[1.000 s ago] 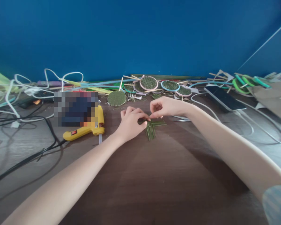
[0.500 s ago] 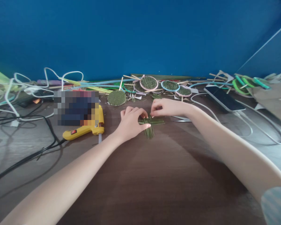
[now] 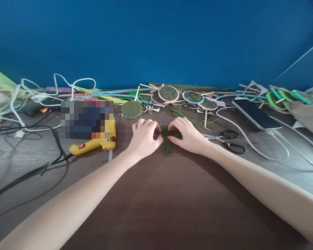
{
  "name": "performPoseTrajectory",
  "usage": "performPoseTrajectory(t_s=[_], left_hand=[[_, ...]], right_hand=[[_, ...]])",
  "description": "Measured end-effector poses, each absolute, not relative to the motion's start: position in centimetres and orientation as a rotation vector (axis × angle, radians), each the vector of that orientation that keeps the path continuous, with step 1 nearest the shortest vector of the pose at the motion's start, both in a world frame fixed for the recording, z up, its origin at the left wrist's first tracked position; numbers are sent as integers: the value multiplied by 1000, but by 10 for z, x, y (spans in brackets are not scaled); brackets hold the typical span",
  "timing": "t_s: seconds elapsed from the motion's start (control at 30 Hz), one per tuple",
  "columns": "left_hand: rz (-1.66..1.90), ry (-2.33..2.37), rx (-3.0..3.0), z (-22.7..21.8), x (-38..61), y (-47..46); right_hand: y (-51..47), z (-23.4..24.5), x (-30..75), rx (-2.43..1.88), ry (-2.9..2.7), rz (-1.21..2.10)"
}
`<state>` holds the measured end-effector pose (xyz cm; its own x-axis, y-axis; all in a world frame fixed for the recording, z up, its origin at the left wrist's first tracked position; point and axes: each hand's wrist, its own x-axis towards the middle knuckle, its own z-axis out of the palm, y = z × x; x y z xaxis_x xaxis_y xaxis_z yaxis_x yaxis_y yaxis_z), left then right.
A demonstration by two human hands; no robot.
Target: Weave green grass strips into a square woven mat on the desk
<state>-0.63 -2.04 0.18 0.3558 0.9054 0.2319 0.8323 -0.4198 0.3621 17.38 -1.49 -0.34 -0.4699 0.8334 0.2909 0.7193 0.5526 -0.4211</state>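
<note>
A: ok so where are the leaf strips (image 3: 167,147)?
B: on the table (image 3: 167,201), left hand (image 3: 145,138) pinching one side, right hand (image 3: 190,136) pinching the other. scissors (image 3: 221,139) near the right hand fwiw

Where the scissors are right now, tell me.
In the head view, the scissors lie right of centre, just to the right of the right hand and lower in the picture than the phone.
</note>
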Motion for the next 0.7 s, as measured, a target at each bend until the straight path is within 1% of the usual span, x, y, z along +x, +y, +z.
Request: performPoseTrajectory(t_s=[0.3,0.7], left_hand=[[556,1593,2464,3,-7,-21],[597,1576,2430,4,-5,-20]], right_hand=[[-17,-8,176,-1201,-2324,293],[-16,-11,176,-1152,-2301,305]])
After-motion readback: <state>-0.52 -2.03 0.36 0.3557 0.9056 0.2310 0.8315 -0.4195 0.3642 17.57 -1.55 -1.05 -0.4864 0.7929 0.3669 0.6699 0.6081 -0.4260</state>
